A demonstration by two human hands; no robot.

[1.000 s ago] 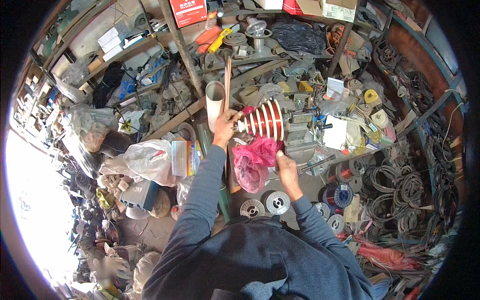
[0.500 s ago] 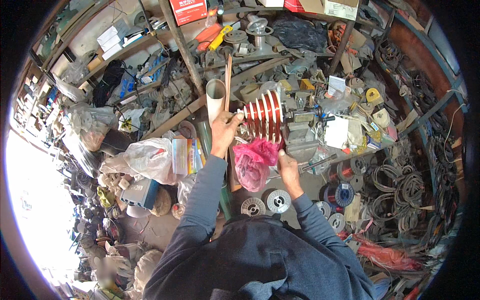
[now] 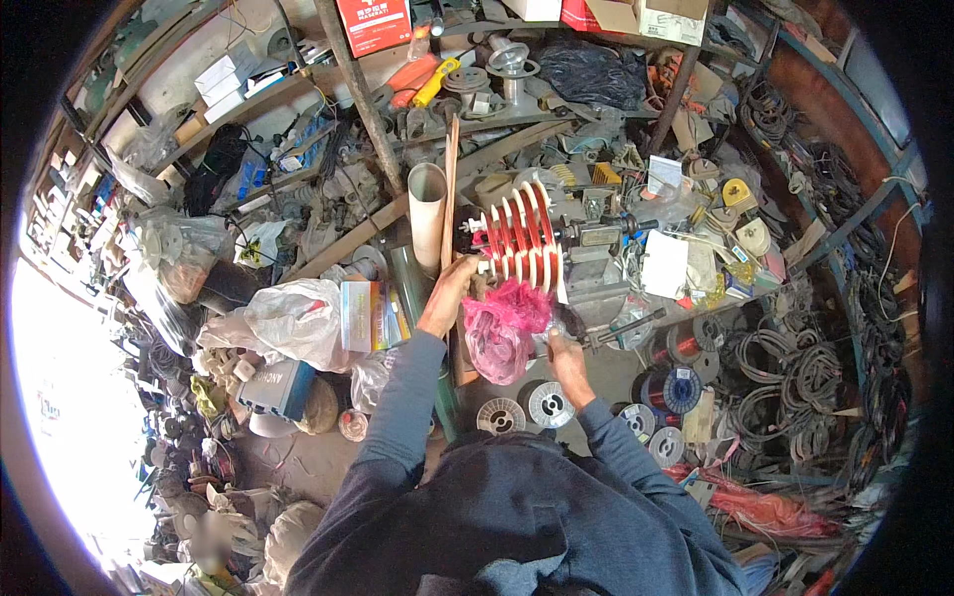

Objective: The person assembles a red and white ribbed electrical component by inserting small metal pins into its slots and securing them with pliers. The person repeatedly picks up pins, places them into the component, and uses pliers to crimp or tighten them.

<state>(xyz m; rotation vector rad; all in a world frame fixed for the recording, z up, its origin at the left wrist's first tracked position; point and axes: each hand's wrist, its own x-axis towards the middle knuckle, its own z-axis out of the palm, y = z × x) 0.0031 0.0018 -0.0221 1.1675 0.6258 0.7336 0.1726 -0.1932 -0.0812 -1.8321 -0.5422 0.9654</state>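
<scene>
A winding form (image 3: 522,238) with several white round flanges stands in front of me, red-brown wire wound between them. It sits on a spindle of a metal bench machine (image 3: 596,233). My left hand (image 3: 452,293) is at the form's near left end, its fingers bent in against it; the fingertips are partly hidden. Just below the form hangs a crumpled pink plastic bag (image 3: 499,333). To the right of that bag, my right hand (image 3: 569,366) is closed beside a dark, blurred part; what it grips is hidden.
Left of the form stand a cardboard tube (image 3: 427,214) and a thin wooden strip (image 3: 451,189). Wire spools (image 3: 552,404) lie on the floor below. Coils of cable (image 3: 795,372) are heaped at right, and a cluttered bench (image 3: 556,129) runs along the back.
My left hand has come down along the form's left end. My right hand has moved slightly down, toward me. The form appears to have turned, its flanges now blurred.
</scene>
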